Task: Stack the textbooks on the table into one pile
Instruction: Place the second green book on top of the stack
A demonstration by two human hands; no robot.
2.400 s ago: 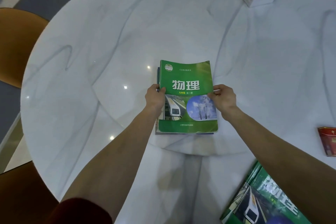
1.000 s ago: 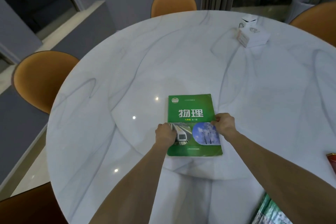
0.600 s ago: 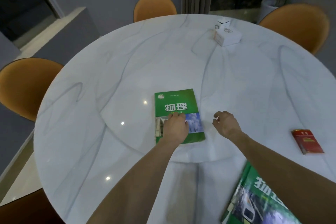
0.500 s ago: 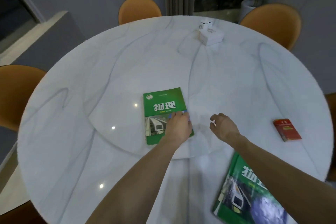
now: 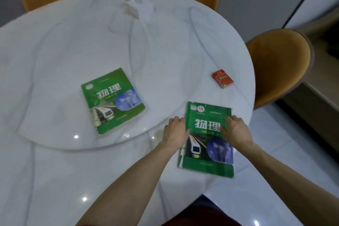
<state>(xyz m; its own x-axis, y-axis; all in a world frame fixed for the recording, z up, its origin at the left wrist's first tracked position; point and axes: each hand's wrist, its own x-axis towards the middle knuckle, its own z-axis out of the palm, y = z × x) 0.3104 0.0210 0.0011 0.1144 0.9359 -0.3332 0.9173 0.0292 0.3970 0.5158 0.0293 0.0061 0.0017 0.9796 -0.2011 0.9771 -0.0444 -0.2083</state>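
A: Where does the loose textbook [image 5: 207, 139] lie?

B: Flat on the white round table [image 5: 55, 51], near the rim closest to the person, well to the right of the green pile [image 5: 112, 100] on the raised centre disc [image 5: 161, 64]. Pile and book do not touch; bare marble lies between them.

A: And the hands?

B: Both are at the loose book, apart from each other. The left hand [image 5: 175, 131] rests at its left edge, fingers curled along the spine side. The right hand [image 5: 236, 130] lies on the cover toward the right edge, fingers spread over the printed title. Whether either thumb has got under the book, the blur does not let one say.

A: Which way does the book run?

B: Its long axis points roughly away from the person, title end farther off. The pile's top cover sits turned somewhat, its far end swung to the right of that line.

A: So the move to come?

B: Judging by the layout, the book must travel leftward and a bit forward from the hands, up onto the disc, with a slight twist to match the pile. The left hand is on the side nearer the pile. The red packet [image 5: 222, 79] lies beyond the book, out of that path.
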